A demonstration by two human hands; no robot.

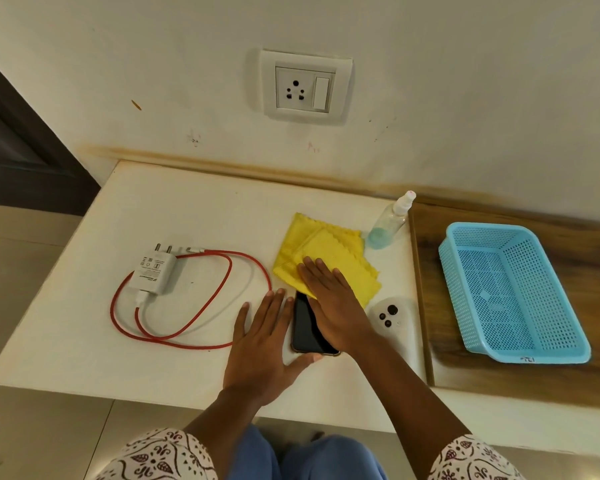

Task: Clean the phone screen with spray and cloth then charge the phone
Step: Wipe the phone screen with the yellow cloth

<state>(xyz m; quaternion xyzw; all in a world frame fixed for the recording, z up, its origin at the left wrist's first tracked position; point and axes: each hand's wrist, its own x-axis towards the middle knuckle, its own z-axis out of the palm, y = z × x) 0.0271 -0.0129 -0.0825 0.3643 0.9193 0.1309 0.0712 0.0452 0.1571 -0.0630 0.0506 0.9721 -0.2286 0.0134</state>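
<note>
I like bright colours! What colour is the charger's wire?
Red. The charger cable loops on the white table, clearest in the head view.

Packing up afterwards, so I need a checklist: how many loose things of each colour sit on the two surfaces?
Yellow: 1, cloth
Black: 1, phone
White: 2, charger, phone case
Red: 1, cable
Clear: 1, spray bottle
Blue: 1, basket
Total: 7

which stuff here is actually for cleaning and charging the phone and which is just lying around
For the job: phone, yellow cloth, spray bottle, white charger with red cable, wall socket.

Lying about: blue basket on the wooden board, white phone case beside the phone.
</note>
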